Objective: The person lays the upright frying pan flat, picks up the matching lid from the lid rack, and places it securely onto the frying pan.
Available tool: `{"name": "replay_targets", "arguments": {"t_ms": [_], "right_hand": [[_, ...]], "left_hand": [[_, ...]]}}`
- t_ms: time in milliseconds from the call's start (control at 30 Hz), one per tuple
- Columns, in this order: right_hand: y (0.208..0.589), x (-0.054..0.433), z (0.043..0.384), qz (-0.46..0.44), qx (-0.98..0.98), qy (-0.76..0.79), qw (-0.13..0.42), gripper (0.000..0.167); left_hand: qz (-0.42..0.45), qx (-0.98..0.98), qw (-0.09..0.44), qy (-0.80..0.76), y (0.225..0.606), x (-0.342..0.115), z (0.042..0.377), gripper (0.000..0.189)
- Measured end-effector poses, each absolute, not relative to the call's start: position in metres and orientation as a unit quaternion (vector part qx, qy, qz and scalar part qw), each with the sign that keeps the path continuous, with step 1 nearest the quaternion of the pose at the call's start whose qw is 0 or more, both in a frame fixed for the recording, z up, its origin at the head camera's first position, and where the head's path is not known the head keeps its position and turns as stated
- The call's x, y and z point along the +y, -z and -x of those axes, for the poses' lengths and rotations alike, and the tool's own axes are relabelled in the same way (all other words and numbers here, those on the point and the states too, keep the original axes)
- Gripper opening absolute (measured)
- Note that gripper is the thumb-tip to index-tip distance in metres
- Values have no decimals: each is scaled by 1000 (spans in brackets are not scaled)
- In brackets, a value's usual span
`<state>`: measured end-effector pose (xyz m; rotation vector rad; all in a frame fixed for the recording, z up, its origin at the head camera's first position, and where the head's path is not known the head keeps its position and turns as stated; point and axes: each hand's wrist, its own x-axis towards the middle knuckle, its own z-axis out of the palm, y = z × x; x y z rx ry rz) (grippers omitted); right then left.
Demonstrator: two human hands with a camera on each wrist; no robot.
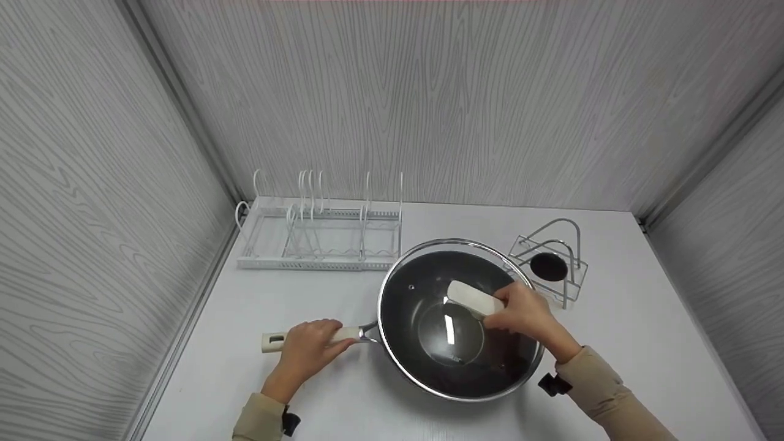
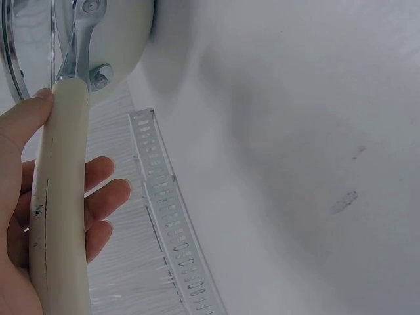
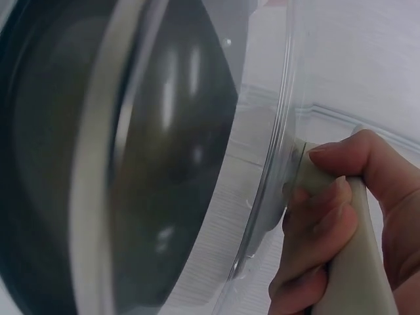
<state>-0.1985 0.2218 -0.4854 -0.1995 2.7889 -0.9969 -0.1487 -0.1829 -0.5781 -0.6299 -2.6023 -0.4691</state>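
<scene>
My left hand grips the cream handle of a deep frying pan. Its thumb lies along the handle near the metal bracket, and the fingers curl underneath. With my right hand I hold the cream handle of a clear glass lid, thumb on one side and fingers on the other. From the head, the lid covers the pan's dark inside, which shows through the glass. In the right wrist view, a gap separates the lid from the pan's rim.
A white wire dish rack with upright loops stands at the back left, against the grey wood-patterned wall. Right of the pan is a small metal wire stand with a dark round disc. Walls close in the white table.
</scene>
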Motion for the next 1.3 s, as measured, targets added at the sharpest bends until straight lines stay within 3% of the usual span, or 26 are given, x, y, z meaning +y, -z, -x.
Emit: {"name": "replay_targets", "arguments": {"t_ms": [633,1300], "right_hand": [[503,221,206,56,920,363,137,14],[513,217,209,58,925,354,130,13]], "left_hand": [[244,-925,230,180,581,-184,150,37],[242,-925,234,178,581,-184,149,37]]}}
